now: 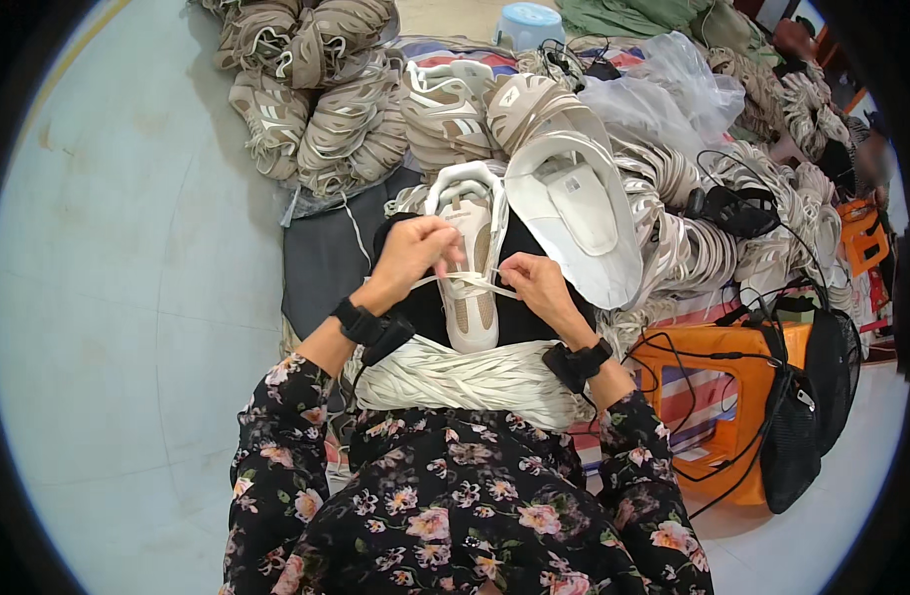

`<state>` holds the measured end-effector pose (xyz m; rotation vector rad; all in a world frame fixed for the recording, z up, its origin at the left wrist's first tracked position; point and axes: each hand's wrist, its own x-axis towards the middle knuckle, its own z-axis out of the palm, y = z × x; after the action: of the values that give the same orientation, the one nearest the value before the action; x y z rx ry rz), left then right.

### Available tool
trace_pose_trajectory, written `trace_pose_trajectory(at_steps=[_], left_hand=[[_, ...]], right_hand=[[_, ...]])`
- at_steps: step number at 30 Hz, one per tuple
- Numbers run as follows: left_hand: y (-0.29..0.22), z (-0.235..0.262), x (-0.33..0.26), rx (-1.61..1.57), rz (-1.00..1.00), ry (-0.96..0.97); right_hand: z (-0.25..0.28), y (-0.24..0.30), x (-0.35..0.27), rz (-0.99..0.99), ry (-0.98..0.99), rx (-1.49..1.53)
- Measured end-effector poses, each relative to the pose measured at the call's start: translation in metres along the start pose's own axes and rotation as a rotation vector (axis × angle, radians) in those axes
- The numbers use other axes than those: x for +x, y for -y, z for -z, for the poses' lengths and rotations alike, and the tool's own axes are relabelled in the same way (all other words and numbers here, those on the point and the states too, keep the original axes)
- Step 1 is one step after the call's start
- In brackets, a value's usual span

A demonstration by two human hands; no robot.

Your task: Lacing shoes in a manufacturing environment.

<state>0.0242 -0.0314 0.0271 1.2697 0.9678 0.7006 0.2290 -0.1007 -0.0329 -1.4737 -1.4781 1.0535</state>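
Note:
A beige and white shoe upper lies on black cloth in front of me, its toe toward me. White shoelace crosses its throat, with strands running out to both sides. My left hand is closed over the upper's left side, fingertips pinched at the lace. At the right side my right hand pinches a lace strand between thumb and fingers. A thick bundle of white shoelaces lies across my lap, just below the toe. Both wrists wear black straps with small boxes.
Stacked shoe uppers rise at the far left, more straight ahead. A large white shoe-shaped piece stands right of the upper. An orange plastic stool with a black mesh bag and cables is at right. A blue stool stands behind.

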Motion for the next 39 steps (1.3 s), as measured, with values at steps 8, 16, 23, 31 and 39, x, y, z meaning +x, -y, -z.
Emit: trace_pose_trajectory(at_steps=[8, 16, 23, 31, 39], left_hand=[[0.005, -0.028, 0.004, 0.408, 0.041, 0.133], [0.013, -0.027, 0.007, 0.342, 0.032, 0.092], [0.013, -0.029, 0.007, 0.266, 0.033, 0.044], [0.014, -0.024, 0.003, 0.241, 0.054, 0.102], [0.043, 0.025, -0.029, 0.061, -0.004, -0.237]], right_hand=[[0.0, -0.002, 0.004, -0.038, -0.023, 0.02], [-0.003, -0.002, 0.005, 0.154, -0.055, -0.182], [0.002, 0.008, 0.014, 0.099, 0.063, -0.111], [-0.004, 0.021, 0.008, 0.072, 0.022, -0.173], [-0.011, 0.069, 0.026, 0.833, -0.131, -0.43]])
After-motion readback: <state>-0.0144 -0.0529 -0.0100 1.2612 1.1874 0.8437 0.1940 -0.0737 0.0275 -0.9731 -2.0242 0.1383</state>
